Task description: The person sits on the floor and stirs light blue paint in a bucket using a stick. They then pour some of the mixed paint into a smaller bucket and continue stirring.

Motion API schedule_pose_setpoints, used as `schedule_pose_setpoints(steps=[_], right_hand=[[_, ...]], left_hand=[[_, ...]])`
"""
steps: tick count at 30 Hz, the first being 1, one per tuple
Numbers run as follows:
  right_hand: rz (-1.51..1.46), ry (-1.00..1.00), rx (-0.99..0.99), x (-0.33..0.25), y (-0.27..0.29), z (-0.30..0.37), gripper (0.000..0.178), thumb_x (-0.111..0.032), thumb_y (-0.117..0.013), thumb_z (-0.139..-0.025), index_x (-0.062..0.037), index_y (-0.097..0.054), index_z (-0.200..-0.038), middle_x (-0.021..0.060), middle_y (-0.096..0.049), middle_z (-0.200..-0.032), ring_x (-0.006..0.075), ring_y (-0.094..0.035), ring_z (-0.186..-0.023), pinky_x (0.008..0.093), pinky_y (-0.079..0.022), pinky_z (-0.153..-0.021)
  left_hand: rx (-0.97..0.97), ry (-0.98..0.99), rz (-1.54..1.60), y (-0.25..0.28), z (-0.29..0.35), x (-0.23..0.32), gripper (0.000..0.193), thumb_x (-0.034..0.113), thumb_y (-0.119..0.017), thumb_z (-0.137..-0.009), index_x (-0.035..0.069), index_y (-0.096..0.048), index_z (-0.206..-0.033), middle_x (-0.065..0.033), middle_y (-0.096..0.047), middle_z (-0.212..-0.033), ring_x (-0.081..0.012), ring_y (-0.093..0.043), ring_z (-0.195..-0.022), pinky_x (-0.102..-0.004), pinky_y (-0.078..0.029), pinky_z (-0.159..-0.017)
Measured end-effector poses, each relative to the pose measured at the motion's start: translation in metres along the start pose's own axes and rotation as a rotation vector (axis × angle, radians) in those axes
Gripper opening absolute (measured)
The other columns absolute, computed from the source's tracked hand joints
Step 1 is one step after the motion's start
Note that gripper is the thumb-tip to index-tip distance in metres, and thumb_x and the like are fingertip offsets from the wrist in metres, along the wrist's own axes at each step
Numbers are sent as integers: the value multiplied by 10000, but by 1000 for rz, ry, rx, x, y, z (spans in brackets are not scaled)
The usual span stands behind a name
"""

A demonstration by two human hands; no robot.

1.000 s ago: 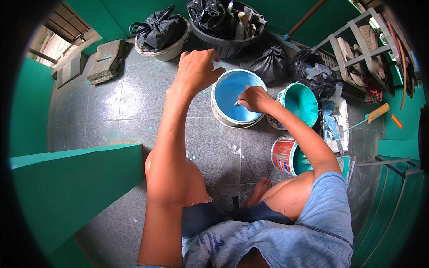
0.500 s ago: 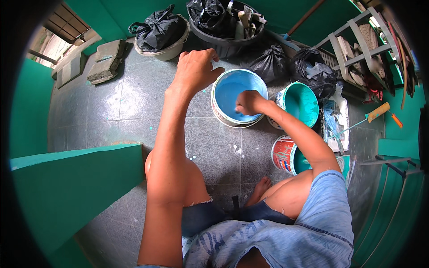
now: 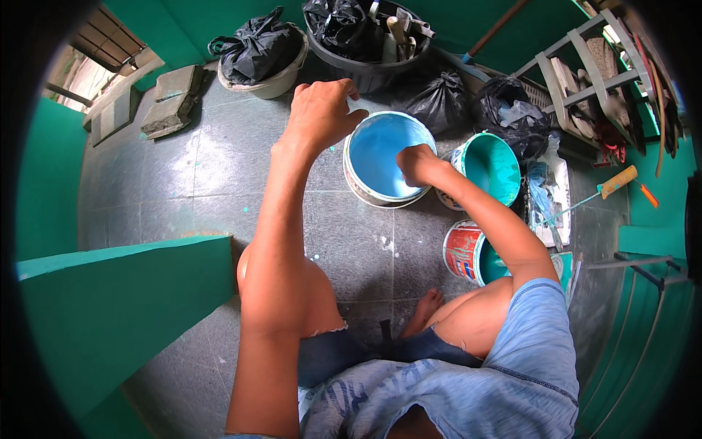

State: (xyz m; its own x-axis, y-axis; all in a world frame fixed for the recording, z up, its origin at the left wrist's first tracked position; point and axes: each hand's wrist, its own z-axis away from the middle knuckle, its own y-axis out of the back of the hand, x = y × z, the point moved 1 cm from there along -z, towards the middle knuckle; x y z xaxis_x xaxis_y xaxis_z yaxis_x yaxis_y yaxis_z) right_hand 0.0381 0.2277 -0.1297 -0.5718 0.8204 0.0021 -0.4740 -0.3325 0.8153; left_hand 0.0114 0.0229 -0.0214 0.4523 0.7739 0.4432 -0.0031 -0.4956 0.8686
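A white paint bucket (image 3: pixel 352 164) with light blue inside stands on the floor ahead of me. Over its right inner side hangs my right hand (image 3: pixel 420 166), fingers curled closed and pointing down into it; whatever they grip, if anything, is hidden behind the hand. My left hand (image 3: pixel 322 113) is at the bucket's far left rim, its thumb apart from the bent fingers and nothing visible between them. Whether the thumb touches the rim I cannot tell. Right of this bucket are a green-coated bucket (image 3: pixel 491 172) and, nearer me, a red-labelled bucket (image 3: pixel 462 249).
Black rubbish bags (image 3: pixel 441 102) and a dark tub (image 3: pixel 365 69) of tools line the back, beside a pale basin (image 3: pixel 278 86) holding another bag. At right are a paint roller (image 3: pixel 619 181), a tray (image 3: pixel 560 194) and a grey rack (image 3: pixel 585 73). A green ledge (image 3: pixel 131 285) juts in at left.
My right hand has shifted slightly to the right within the bucket's opening, toward its right rim. The left hand keeps its place and pose.
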Motion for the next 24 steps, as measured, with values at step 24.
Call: schedule_pose_setpoints(steps=[24], right_hand=[[-175, 85, 753, 4, -19, -25, 129, -162, -619, -715, -49, -678, -737, 132, -644, -691, 310, -596, -805, 395, -477, -611]], left_hand=[[-35, 13, 28, 5, 0, 4, 263, 216, -723, -725, 50, -633, -909, -96, -681, -767, -270, -654, -761, -357, -487, -713]])
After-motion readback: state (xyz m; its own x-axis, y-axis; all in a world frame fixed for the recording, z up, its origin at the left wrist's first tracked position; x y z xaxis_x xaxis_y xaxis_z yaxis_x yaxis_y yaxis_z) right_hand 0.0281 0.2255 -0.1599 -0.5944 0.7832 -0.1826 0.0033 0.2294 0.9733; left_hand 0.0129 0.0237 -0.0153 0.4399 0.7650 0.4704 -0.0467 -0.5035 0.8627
